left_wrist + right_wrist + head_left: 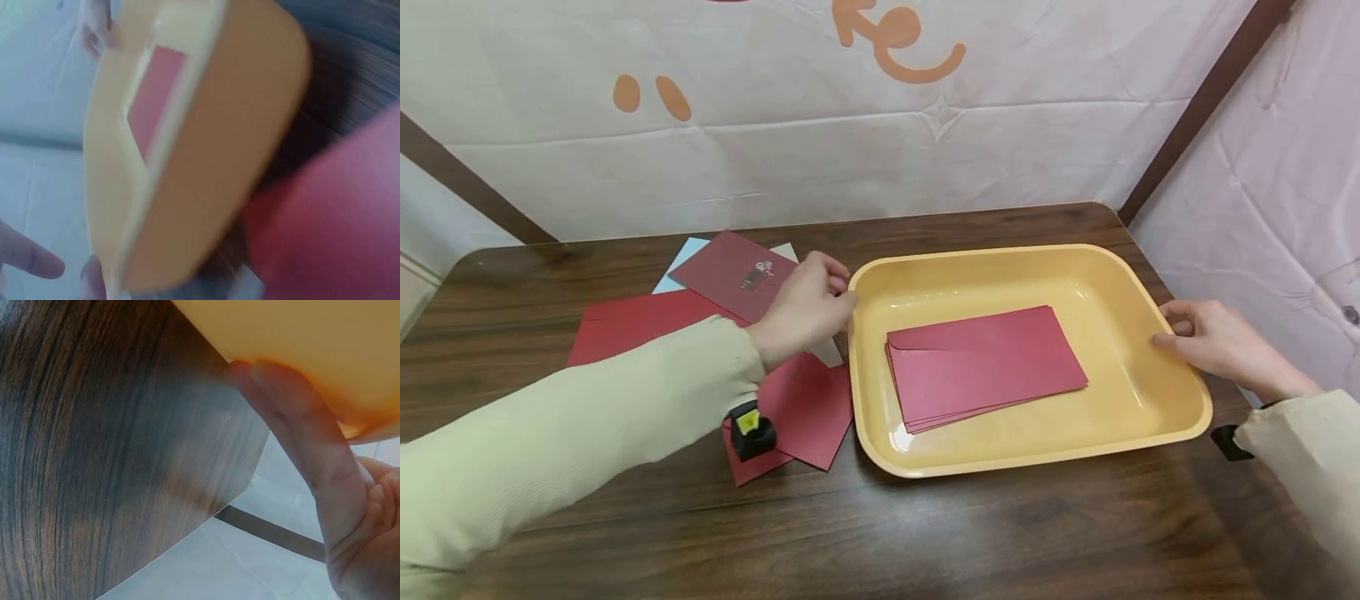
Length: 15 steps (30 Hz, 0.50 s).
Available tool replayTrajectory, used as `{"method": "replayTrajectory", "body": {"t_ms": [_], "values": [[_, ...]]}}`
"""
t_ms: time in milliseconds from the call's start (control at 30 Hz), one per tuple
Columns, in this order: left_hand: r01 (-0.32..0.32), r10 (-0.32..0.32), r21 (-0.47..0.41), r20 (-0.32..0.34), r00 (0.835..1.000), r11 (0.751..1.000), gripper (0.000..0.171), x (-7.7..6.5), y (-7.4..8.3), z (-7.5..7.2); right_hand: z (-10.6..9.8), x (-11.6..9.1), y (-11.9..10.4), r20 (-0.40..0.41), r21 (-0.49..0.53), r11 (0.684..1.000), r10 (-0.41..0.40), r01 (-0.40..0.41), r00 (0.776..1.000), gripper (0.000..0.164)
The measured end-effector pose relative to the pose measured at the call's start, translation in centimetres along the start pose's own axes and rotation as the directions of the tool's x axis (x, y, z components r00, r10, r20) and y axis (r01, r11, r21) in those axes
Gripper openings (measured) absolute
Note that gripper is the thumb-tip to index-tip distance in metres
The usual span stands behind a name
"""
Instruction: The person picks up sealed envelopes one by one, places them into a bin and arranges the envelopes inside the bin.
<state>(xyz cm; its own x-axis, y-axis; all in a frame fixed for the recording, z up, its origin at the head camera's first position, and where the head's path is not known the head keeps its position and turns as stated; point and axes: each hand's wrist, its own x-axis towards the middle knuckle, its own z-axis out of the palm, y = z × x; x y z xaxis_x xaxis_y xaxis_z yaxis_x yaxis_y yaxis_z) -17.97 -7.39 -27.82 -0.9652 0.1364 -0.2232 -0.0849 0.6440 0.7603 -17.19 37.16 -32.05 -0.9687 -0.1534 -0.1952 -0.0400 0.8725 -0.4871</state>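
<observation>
A yellow plastic tray (1120, 350) stands on the table with a small stack of red envelopes (985, 362) inside. My right hand (1225, 346) grips the tray's right rim, thumb over the edge and fingers (300, 419) against the outer wall. At the left rim is my left hand (805, 304), its thumb right at the edge and its forefinger held apart in the left wrist view. Beneath that hand and forearm lie loose red envelopes (808, 408) and a dark red card (730, 271) with a printed motif, partly covered by the arm.
A pale blue envelope (683, 260) and a beige one (827, 352) show from under the pile. The dark wooden table (970, 533) ends at a pale printed cloth (820, 167) behind and another cloth at the right.
</observation>
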Motion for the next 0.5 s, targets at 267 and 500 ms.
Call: {"method": "replayTrajectory", "body": {"t_ms": [267, 500], "values": [[-0.115, 0.128, 0.204, -0.049, 0.991, 0.972, 0.040, -1.6, -5.7, -1.9, 0.0, -0.2, -0.1, 0.009, 0.006, 1.000, 0.003, -0.003, 1.000, 0.036], [-0.294, 0.322, 0.457, 0.017, 0.946, 0.840, 0.069, -2.9, -9.5, -3.1, -0.1, -0.1, -0.2, 0.013, -0.007, 1.000, 0.013, -0.013, 1.000, 0.039]]}}
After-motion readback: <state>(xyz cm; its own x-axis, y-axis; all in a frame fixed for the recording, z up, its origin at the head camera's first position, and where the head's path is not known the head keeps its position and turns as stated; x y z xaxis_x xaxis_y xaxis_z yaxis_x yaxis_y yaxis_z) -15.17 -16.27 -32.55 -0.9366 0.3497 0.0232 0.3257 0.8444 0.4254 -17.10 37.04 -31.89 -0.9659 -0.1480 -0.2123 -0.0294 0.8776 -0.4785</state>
